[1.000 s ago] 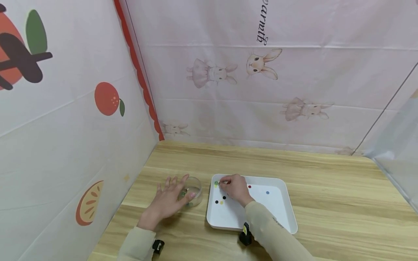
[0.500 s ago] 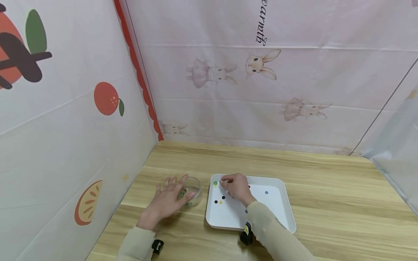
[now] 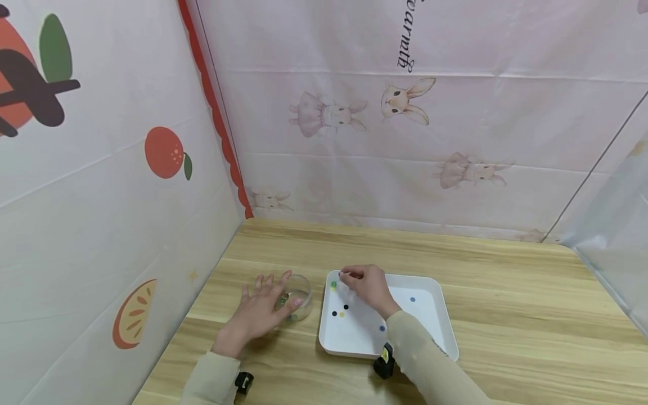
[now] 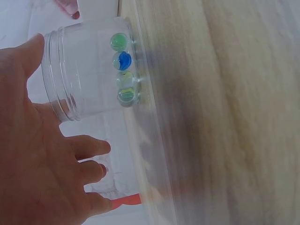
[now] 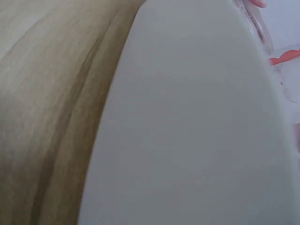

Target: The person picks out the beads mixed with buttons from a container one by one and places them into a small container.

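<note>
My left hand (image 3: pixel 260 312) holds a clear jar (image 3: pixel 304 289) at its mouth, thumb and index finger on opposite sides of the rim; the other fingers extend past it. In the left wrist view several glass marbles (image 4: pixel 124 61), green and blue-swirled, lie at the jar's bottom. My right hand (image 3: pixel 372 287) is over the left part of a white tray (image 3: pixel 349 340), pinching a small dark red ball (image 4: pixel 75 15) at the fingertips. Small balls lie in the tray: green (image 3: pixel 333 284), black (image 3: pixel 346 307), yellow (image 3: pixel 341 315) and blue (image 3: pixel 382 328). The right wrist view shows mostly tray wall (image 5: pixel 187 117).
The jar stands just left of the tray on a wooden table (image 3: pixel 531 304). Another blue ball (image 3: pixel 412 299) lies on the tray's right side. Printed cloth walls (image 3: pixel 324 169) border the table at the back and left.
My right hand has risen slightly from the tray floor, with the small ball at its fingertips. The left hand and jar stay in place.
</note>
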Demonstrator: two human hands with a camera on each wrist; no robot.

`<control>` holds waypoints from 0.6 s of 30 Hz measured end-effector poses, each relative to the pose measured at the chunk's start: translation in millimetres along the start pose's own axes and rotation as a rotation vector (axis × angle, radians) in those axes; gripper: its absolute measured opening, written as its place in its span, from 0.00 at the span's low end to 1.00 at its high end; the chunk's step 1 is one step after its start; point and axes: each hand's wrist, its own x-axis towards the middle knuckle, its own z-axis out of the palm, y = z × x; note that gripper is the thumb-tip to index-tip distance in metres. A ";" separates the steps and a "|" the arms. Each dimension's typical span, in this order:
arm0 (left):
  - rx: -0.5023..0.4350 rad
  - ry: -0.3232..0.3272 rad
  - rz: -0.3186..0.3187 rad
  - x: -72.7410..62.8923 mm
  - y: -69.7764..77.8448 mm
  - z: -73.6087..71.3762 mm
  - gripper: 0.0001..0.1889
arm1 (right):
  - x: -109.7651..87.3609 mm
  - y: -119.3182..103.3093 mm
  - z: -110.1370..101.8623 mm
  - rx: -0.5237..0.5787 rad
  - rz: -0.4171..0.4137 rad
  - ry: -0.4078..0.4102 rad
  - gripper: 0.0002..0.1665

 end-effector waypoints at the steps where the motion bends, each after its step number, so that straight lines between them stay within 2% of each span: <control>1: 0.000 -0.001 0.000 0.1 0.0 -0.2 0.42 | 0.3 -0.1 -0.2 0.005 -0.001 0.005 0.13; 18: -0.018 -0.008 -0.001 -1.6 1.5 -0.9 0.42 | -0.3 -13.5 -1.6 0.061 -0.053 0.050 0.12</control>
